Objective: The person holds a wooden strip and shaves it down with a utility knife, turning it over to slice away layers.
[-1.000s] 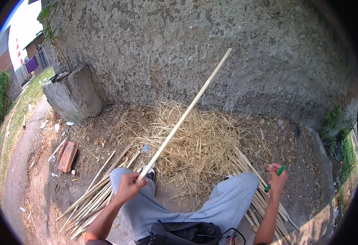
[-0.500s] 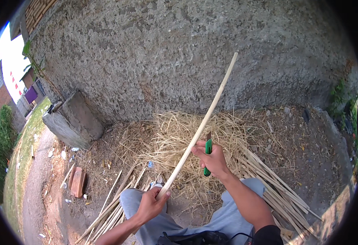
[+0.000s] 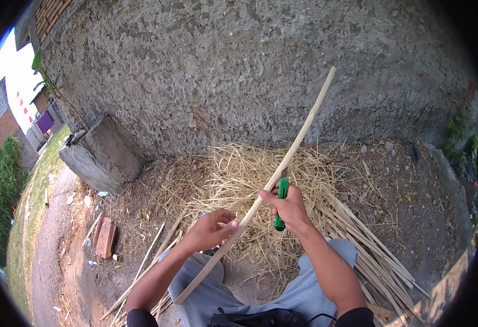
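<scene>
My feed: long, thin, pale stick [image 3: 304, 129] slanting just beside the loosely open fingers of the left hand [image 3: 209, 233]. I see fingers of the right hand [image 3: 292, 210] gripping a green knife [image 3: 283, 188], thumb against the stick.

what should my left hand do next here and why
I'd probably close the left hand around the wooden strip: its fingers look loosely curled beside it, not wrapped around it, while the right hand holds the green utility knife against the strip, so a firmer grip would likely steady it.
</scene>
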{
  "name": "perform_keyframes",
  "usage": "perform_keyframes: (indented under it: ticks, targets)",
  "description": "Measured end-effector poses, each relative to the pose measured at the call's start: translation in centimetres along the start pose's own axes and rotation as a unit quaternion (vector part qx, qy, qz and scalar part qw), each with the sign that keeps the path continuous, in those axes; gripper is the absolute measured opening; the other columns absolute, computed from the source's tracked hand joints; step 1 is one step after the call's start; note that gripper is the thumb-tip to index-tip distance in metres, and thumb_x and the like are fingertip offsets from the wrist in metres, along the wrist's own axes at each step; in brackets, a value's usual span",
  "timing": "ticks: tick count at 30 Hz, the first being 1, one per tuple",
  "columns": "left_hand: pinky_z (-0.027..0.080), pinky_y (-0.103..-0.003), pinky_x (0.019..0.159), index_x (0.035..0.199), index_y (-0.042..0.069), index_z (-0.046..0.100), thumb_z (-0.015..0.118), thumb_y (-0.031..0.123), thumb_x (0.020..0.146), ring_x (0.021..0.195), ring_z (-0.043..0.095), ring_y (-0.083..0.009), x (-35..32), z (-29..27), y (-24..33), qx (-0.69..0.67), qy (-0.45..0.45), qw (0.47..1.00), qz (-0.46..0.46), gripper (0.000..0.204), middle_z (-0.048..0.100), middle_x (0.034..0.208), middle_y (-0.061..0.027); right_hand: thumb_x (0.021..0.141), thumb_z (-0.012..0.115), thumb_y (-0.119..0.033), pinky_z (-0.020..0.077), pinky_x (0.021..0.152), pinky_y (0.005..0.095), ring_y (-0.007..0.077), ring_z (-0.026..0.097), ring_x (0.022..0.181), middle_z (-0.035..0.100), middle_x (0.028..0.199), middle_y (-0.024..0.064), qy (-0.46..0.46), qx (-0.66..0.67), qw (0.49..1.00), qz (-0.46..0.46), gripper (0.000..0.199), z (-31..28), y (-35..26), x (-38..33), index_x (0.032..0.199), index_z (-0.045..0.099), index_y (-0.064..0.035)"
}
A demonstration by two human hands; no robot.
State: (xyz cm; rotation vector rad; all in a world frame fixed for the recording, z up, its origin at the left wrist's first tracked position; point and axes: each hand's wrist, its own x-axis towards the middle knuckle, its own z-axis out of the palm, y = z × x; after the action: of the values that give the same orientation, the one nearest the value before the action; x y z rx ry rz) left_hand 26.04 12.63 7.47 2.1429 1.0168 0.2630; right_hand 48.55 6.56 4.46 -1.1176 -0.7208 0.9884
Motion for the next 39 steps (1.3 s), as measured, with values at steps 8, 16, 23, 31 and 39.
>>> perform_keyframes:
  ticks: [8, 16, 23, 31, 39]
  targets:
    - [0.057, -0.029, 0.065, 0.111, -0.002, 0.059, 0.054, 0.023, 0.099, 0.07, 0.067, -0.0165, 5.4, 4.7, -2.5, -0.399, -0.155, 0.903, 0.019, 0.028, 0.066, 0.093, -0.0098, 0.081, 0.079, -0.015, 0.0397, 0.042, 0.0218, 0.0066, 0.052, 0.049, 0.064, 0.071, 0.0052, 0.01, -0.058, 0.998, 0.014, 0.023, -0.1, 1.9, 0.2, 0.087, 0.064, 0.0024]
    - [0.059, -0.032, 0.062, 0.094, 0.0, 0.062, 0.065, 0.008, 0.091, 0.068, 0.066, -0.0161, 5.5, 4.9, -3.2, -0.447, -0.107, 0.887, -0.045, 0.009, 0.065, 0.085, -0.0071, 0.078, 0.081, -0.019, 0.0417, 0.044, 0.0218, 0.0078, 0.055, 0.052, 0.062, 0.067, 0.0045, -0.001, -0.121, 0.99, 0.068, 0.028, 0.4, 3.2, -0.7, 0.085, 0.065, 0.0024]
    - [0.058, -0.031, 0.061, 0.092, 0.001, 0.06, 0.062, 0.011, 0.093, 0.065, 0.064, -0.0159, 4.2, 5.5, -3.8, -0.514, -0.075, 0.853, -0.051, 0.01, 0.063, 0.082, -0.0067, 0.078, 0.081, -0.016, 0.0436, 0.046, 0.0211, 0.0074, 0.055, 0.053, 0.064, 0.073, 0.0054, -0.018, -0.138, 0.988, 0.066, 0.027, 1.4, 3.2, -1.4, 0.087, 0.064, 0.0022]
    - [0.054, -0.028, 0.061, 0.099, 0.006, 0.058, 0.052, 0.026, 0.1, 0.064, 0.066, -0.0162, 3.3, 6.0, -3.2, -0.505, -0.122, 0.852, -0.066, 0.021, 0.067, 0.087, -0.0064, 0.081, 0.078, -0.013, 0.0429, 0.044, 0.0217, 0.0072, 0.054, 0.051, 0.063, 0.069, 0.0042, -0.012, -0.098, 0.995, 0.018, 0.021, 1.0, 2.8, -1.7, 0.086, 0.064, 0.0025]
    - [0.05, -0.025, 0.054, 0.116, 0.003, 0.054, 0.05, 0.03, 0.101, 0.06, 0.063, -0.0124, 2.3, 6.3, -2.2, -0.464, -0.22, 0.857, -0.044, 0.031, 0.065, 0.092, -0.0065, 0.08, 0.078, -0.007, 0.0404, 0.044, 0.0202, 0.0061, 0.052, 0.053, 0.064, 0.073, 0.0046, 0.024, -0.107, 0.993, 0.031, 0.017, 0.5, 2.8, -1.4, 0.086, 0.065, 0.0013]
